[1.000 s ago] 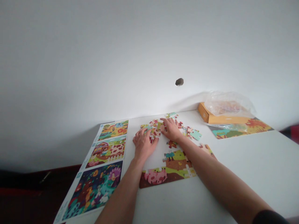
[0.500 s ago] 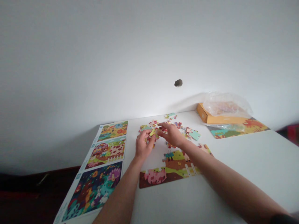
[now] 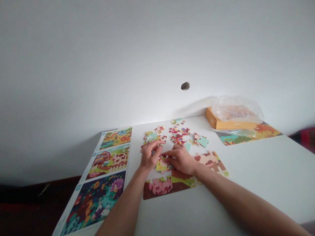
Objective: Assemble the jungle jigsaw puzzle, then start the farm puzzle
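A partly built jigsaw (image 3: pixel 172 185) lies on the white table (image 3: pixel 246 183), its lower edge joined and a cow-patterned part at the right. My left hand (image 3: pixel 149 156) and my right hand (image 3: pixel 180 160) meet above it, fingers curled, both pinching a yellow-green puzzle piece (image 3: pixel 161 166) down at the jigsaw's open upper left. Several loose pieces (image 3: pixel 177 134) are scattered just beyond my hands.
A long sheet of three picture cards (image 3: pixel 108 170) lies at the left, reaching the table's edge. At the back right, an orange box (image 3: pixel 230 124) under a clear plastic bag (image 3: pixel 236 109) rests on another picture sheet (image 3: pixel 248 134). The wall stands close behind.
Both hands lifted off the loose pieces at the back, picked up the yellow-green piece and drew it toward me, down onto the jigsaw.
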`<move>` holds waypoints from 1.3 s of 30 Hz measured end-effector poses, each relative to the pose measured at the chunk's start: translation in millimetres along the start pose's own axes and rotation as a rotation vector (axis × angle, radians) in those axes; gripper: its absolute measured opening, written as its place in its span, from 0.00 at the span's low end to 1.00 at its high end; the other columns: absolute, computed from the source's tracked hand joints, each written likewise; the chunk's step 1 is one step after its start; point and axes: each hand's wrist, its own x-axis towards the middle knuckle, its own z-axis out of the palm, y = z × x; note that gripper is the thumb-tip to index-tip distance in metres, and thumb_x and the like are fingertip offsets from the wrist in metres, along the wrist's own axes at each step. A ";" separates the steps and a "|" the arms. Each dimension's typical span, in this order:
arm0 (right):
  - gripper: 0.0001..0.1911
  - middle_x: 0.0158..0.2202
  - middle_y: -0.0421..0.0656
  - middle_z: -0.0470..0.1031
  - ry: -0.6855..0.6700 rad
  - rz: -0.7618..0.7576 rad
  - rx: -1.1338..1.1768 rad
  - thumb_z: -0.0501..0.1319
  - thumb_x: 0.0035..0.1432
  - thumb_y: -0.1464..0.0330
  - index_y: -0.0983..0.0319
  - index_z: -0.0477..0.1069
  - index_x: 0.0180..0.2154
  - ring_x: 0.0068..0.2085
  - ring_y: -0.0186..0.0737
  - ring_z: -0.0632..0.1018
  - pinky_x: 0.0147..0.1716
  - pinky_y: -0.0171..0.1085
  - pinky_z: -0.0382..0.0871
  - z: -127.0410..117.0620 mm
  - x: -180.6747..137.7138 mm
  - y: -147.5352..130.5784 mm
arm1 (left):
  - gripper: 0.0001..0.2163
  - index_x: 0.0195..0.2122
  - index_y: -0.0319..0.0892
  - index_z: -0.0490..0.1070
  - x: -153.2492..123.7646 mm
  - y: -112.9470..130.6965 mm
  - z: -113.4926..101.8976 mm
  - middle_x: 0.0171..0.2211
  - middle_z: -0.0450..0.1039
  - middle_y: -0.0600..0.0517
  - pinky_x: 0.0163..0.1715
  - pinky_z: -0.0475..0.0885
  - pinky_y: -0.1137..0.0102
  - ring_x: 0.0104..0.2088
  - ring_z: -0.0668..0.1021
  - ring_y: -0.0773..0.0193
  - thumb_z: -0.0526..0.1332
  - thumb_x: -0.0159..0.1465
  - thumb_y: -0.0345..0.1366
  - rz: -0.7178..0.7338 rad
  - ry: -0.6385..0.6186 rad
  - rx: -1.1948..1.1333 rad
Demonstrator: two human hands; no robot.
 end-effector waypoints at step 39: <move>0.28 0.41 0.46 0.72 -0.144 -0.211 -0.161 0.66 0.51 0.50 0.57 0.75 0.50 0.43 0.47 0.67 0.49 0.48 0.54 -8.4 -3.9 -0.2 | 0.11 0.35 0.44 0.78 0.2 -3.7 3.0 0.30 0.80 0.51 0.30 0.75 0.70 0.32 0.80 0.60 0.56 0.63 0.39 -0.014 0.106 0.149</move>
